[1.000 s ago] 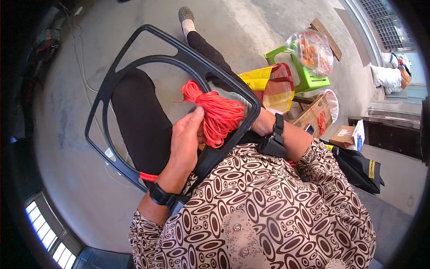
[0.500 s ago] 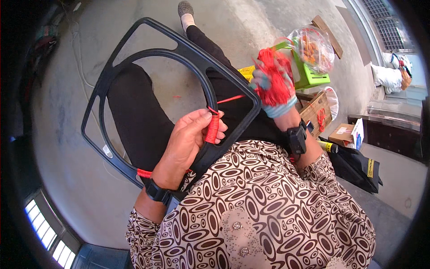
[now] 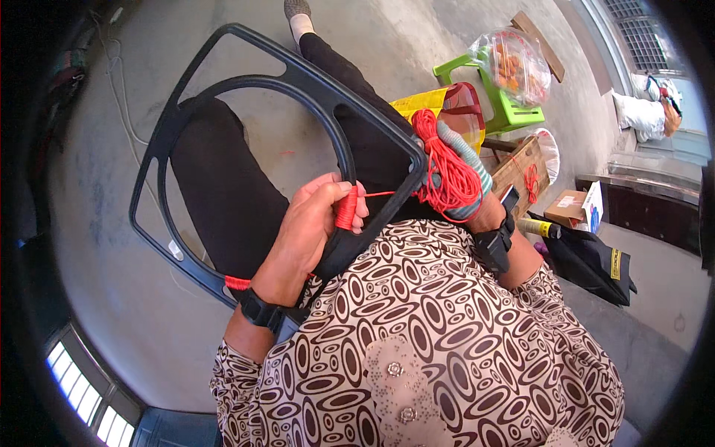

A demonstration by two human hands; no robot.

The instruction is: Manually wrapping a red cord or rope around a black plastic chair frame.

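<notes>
Across my lap lies a black frame (image 3: 342, 145) with a large round opening. Red cord is wound tightly round part of its inner ring, forming a wrapped section (image 3: 346, 212). My bare left hand (image 3: 316, 212) pinches the ring there, its thumb on the top turns. From those turns a taut strand runs right, past the frame's corner, to a looped bundle of red cord (image 3: 453, 179). My right hand (image 3: 465, 153), in a grey striped glove, is closed round this bundle; its fingers are partly hidden. Another red wrapping (image 3: 238, 283) sits on the frame beside my left wrist.
Beyond my right hand are a yellow bag (image 3: 421, 104) and a green stool (image 3: 514, 115) bearing a clear plastic bag (image 3: 518, 67) of orange things. Farther right stand a wooden piece (image 3: 518, 179), a cardboard box (image 3: 567, 208) and a black bag (image 3: 596, 261).
My right hand has come down and turned with the cord bundle, and the strand now runs lower, nearly level. My left hand stays pinched on the wrapped ring.
</notes>
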